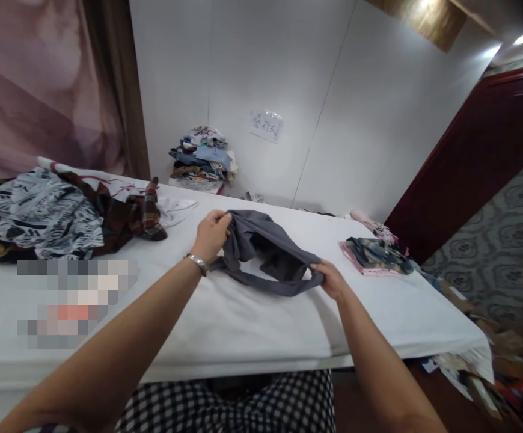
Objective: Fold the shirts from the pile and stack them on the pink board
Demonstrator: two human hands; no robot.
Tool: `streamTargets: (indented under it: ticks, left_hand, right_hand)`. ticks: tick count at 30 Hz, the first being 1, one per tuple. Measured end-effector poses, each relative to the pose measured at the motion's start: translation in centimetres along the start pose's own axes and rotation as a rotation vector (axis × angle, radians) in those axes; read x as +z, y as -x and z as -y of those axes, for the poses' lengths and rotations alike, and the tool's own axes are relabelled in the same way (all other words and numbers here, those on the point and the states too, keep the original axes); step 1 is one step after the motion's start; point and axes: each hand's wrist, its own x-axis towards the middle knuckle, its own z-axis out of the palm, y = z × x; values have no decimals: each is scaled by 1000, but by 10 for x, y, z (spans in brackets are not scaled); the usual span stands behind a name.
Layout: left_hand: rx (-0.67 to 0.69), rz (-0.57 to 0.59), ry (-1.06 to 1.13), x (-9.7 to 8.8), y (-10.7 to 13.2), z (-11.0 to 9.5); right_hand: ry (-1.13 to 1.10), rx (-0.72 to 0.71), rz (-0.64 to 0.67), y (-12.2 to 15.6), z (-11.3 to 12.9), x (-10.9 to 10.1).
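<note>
Checked fabric (243, 403) at the bottom edge, in the person's lap, against the near side of the white table (243, 337). Floor clutter (491, 361) of cardboard and papers lies off the table's near-right corner. Both forearms reach out over the table; metal bracelet (198, 263) on the left wrist. Right hand (331, 279) is the nearer one: thumb and fingers pinched shut on the lower-right end of a grey garment (270, 249), low over the tabletop; contact with the surface, cannot tell. Left hand (211, 233) is clenched on the garment's upper-left end, fingers curled over bunched cloth, held a bit higher. The garment is mid-table, strung between the two hands, crumpled, not flat. Long axis: diagonal, from far-left at the left hand to near-right at the right hand, mostly across the table's width. A thin edge strip sags in a curve under the main bulk, from below the left wrist to the right hand, lying on the table. Which end is neck or hem: cannot tell. Right of the right hand, apart from it: folded stack (374, 255), pink at the bottom, dark pattern on top. Left side of the table: loose heap (49, 216), black-and-white print plus dark plaid, well apart from the garment. At the far wall: mixed pile (205, 159). Up and right of it, paper sign (266, 125) on the white panel.
</note>
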Motion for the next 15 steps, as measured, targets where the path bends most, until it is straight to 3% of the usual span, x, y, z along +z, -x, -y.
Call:
streamTargets:
  ticks: [4,7,9,13,15]
  left_hand:
    - [72,-211,127,-30,-8,-8]
    - [119,-232,101,-43,-7,-1]
    - [163,-248,45,-48,-4,2]
    - [394,-300,-183,-52,3,5]
    - [343,-245,-312,-52,5,13]
  right_hand:
    - [62,-231,-318,-7,39,-30]
    - [173,-409,-502,-11,59,-40]
    - [242,-496,-544,-12,68,-41]
    - [414,-564,-551,-19,69,-44]
    - [530,-501,-517,-24,61,-46]
